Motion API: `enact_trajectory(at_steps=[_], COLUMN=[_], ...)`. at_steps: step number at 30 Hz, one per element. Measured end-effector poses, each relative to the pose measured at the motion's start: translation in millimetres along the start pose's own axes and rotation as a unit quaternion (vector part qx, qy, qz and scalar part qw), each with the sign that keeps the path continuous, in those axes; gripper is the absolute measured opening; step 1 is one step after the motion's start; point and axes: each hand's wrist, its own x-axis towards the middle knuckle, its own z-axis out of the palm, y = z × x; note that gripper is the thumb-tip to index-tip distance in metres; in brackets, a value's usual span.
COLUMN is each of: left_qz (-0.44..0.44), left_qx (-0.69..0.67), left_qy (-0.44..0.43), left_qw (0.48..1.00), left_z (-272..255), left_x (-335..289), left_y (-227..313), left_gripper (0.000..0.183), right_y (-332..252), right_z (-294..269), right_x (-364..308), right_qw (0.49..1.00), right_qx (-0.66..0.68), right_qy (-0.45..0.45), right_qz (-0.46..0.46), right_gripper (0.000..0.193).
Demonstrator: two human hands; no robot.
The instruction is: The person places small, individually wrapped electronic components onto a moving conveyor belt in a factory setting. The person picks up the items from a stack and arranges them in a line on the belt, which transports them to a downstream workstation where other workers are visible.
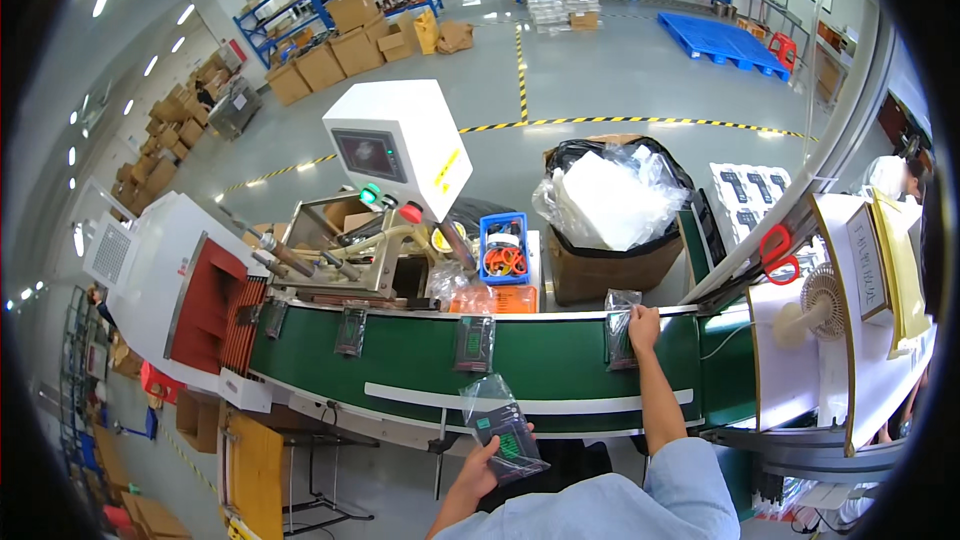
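Observation:
My left hand (477, 472) grips a clear plastic bag (506, 440) that holds a flat black package with green print. It is held tilted in front of my body, near the conveyor's front edge. Farther right, the fingers of my right hand (646, 327) are closed on the side of another bagged black package (619, 332) lying on the green conveyor belt (549, 345). Three more bagged packages lie spaced along the belt to the left: one in the middle (474, 343), one farther along (350, 330), and one (274, 319) by the machine's mouth.
A white machine with a red curtain (208, 312) stands at the belt's left end. Behind the belt are a white control box (400, 145), a blue bin of tools (504, 248) and a carton stuffed with plastic (612, 275). A white rail (530, 406) runs along the front. Right stands a small fan (822, 302).

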Motion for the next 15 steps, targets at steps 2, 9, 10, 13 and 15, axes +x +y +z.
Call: enact_trajectory(at_steps=[2, 9, 10, 13, 15], left_qz=[0.004, -0.064, -0.062, -0.064, -0.048], left_qx=[-0.010, 0.180, 0.234, 0.418, 0.450], left_qy=[0.000, 0.057, 0.082, 0.045, -0.004], left_qw=[1.000, 0.980, 0.967, 0.905, 0.892], left_z=[2, -28, -17, -22, -29], left_x=[-3, -3, -6, -7, -5], left_y=[0, -3, 1, 6, 3], left_gripper=[0.051, 0.045, 0.038, 0.040, 0.042], right_y=[-1, -38, -51, -122, -149], right_z=[-1, -25, -34, -84, -105], right_x=[-1, -34, -43, -105, -135], right_qw=[0.999, 0.993, 0.969, 0.739, 0.691], right_qx=[-0.008, -0.020, 0.073, 0.293, 0.271], right_qy=[-0.033, -0.016, -0.212, -0.599, -0.607], right_qz=[0.034, -0.116, -0.104, -0.098, -0.283], right_gripper=[0.027, 0.042, 0.044, 0.041, 0.032])
